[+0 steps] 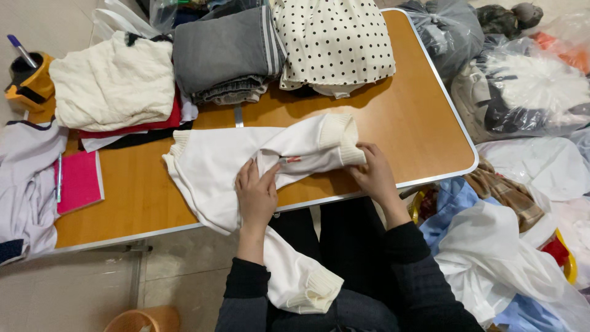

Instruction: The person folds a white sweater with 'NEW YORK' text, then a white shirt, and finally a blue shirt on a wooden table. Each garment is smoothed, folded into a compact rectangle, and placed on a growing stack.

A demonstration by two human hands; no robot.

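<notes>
**Folding the white sweater flat on the worktop**

A white sweater (246, 157) lies across the near edge of the wooden worktop (399, 117), one ribbed sleeve hanging off the edge into the person's lap. The left hand (257, 193) rests flat on the body of the garment, fingers spread and pressing, not gripping. The right hand (373, 175) pinches the folded-over part by the ribbed cuff, close to a small red label at the neck.

To do this fold well, I would judge that the flat hand should hold the cloth down as an anchor while the other draws its part taut and square — a loose pull would leave creases under the fold. The dangling sleeve wants lifting onto the worktop before any further fold, since its weight drags the garment toward the edge.

Behind the sweater stand folded piles: a cream knit (114, 80), grey trousers (227, 52) and a dotted top (332, 43). A pink notebook (78, 181) lies to the left.
</notes>
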